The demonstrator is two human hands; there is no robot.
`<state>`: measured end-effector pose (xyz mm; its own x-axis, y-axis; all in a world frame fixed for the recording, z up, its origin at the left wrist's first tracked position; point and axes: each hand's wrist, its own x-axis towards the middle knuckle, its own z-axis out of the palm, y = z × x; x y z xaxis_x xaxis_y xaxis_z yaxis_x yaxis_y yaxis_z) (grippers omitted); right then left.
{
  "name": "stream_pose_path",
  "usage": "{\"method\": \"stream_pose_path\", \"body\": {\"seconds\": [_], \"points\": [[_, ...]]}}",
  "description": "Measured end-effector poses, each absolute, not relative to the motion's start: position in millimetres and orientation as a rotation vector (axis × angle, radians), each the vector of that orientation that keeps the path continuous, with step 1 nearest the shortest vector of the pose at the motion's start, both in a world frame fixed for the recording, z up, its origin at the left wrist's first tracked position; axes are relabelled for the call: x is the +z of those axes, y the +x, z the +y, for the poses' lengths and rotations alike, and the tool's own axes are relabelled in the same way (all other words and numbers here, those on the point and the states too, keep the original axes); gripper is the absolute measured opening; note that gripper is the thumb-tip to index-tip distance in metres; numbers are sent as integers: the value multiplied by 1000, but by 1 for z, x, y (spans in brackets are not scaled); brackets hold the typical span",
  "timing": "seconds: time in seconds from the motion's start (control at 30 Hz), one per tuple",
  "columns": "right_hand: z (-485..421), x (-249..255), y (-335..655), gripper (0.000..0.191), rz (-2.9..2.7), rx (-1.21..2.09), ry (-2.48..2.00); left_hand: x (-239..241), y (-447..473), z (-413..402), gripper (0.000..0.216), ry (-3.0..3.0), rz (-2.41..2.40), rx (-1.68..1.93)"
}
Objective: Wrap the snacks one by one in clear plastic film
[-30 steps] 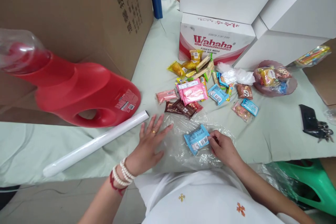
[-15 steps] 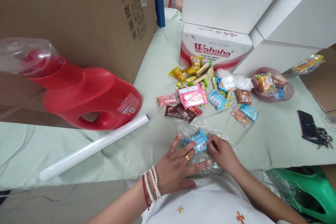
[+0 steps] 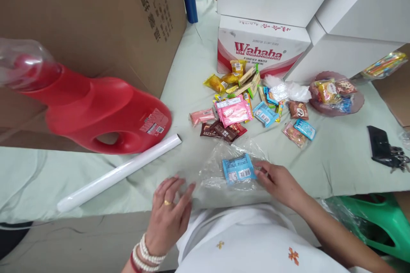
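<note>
A blue snack packet (image 3: 238,169) with a barcode lies on a crumpled clear plastic bag (image 3: 211,170) near the front edge of the table. My right hand (image 3: 277,181) pinches the packet's right end between thumb and fingers. Off to the left, apart from the bag, my left hand (image 3: 171,211) is open over the table edge, fingers loosely bent, with nothing in it. Beyond the bag are a pink packet (image 3: 235,113), dark brown packets (image 3: 224,131), another blue packet (image 3: 265,114) and several yellow packets (image 3: 216,82).
On the left stand a red plastic jug (image 3: 109,111) and a large cardboard box (image 3: 96,21), with a white roll (image 3: 118,172) in front. A Wahaba carton (image 3: 262,49) is behind the snacks. A pink bowl (image 3: 336,108) of snacks and keys (image 3: 397,158) lie right.
My left hand has let go of the blue packet and pulled back left toward the table edge. The right hand stays at the packet's right end.
</note>
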<state>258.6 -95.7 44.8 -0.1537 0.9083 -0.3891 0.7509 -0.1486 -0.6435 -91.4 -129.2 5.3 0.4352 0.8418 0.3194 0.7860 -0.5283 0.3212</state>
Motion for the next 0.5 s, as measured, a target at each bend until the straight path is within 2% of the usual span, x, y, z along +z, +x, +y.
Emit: {"method": "stream_pose_path", "body": {"seconds": [0.13,0.23,0.27,0.3,0.37,0.5], "points": [[-106,57,287,33,-2063,1053,-1702,19,-66,-142,84,2535,1254,913],[-118,47,297,53,-2288,849,-1576,24,-38,-121,89,2576,1039,795],[-122,41,298,54,-2333,780,-1584,23,-31,-112,89,2585,1021,728],[-125,35,298,48,-2364,734,-1597,20,-26,-103,89,2589,1012,656],[-130,27,298,27,-2395,720,-1587,12,-24,-90,80,2577,1022,533],[-126,36,300,23,-2341,830,-1437,-1,-39,-86,32,2563,1079,458]]}}
